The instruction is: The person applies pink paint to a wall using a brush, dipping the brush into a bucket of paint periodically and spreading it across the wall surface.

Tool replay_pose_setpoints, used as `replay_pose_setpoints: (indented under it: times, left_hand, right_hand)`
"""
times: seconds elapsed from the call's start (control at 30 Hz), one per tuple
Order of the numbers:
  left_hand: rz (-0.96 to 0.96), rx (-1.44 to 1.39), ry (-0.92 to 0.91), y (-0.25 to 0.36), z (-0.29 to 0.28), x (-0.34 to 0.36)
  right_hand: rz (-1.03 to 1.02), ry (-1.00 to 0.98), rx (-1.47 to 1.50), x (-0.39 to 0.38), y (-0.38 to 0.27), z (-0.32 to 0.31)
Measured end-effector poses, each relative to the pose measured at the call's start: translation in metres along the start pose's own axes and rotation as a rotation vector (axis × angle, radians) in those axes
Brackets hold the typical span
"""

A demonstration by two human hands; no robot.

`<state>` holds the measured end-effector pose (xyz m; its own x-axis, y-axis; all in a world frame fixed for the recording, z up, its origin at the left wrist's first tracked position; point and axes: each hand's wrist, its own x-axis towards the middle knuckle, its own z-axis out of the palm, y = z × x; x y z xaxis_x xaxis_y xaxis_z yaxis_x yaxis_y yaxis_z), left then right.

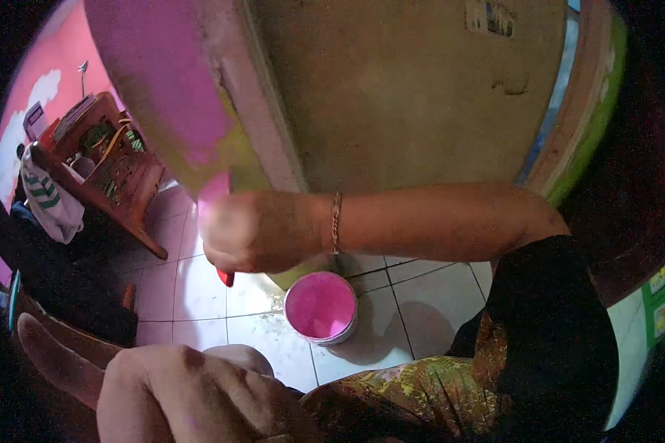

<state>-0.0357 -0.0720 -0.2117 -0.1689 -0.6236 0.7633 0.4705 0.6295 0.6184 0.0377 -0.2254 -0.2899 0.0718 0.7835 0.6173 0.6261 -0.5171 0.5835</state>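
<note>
My right hand [236,232] reaches across the middle, closed on a paint tool [216,184] with a pink head and a red handle end; its grip is partly blurred. The tool is at the lower part of a column [177,88] coated in pink over yellow-green, though I cannot tell whether it touches it. Below my hand, a round bucket [310,299] with pink paint inside stands on the tiled floor. Bare skin of my limbs [162,391] fills the lower left, where I cannot make out my left hand clearly.
A wooden chair [129,199] piled with items and a striped cloth [55,203] stands at left, beside a dark piece of furniture [70,280]. A large brown panel [414,88] is ahead, with a green-edged frame at right. White tiles [262,336] cover the floor.
</note>
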Motion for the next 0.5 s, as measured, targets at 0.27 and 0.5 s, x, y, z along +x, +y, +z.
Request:
replay_pose_setpoints:
  times: [0.27, 0.5]
  left_hand:
    - [-0.191, 0.039, 0.253, -0.007, 0.000, -0.002]
    - [0.334, 1.876, 1.117, 0.006, -0.045, -0.068]
  right_hand:
    - [0.616, -0.020, 0.351, -0.063, -0.042, -0.044]
    - [1.507, 0.002, 0.755, -0.119, -0.059, -0.137]
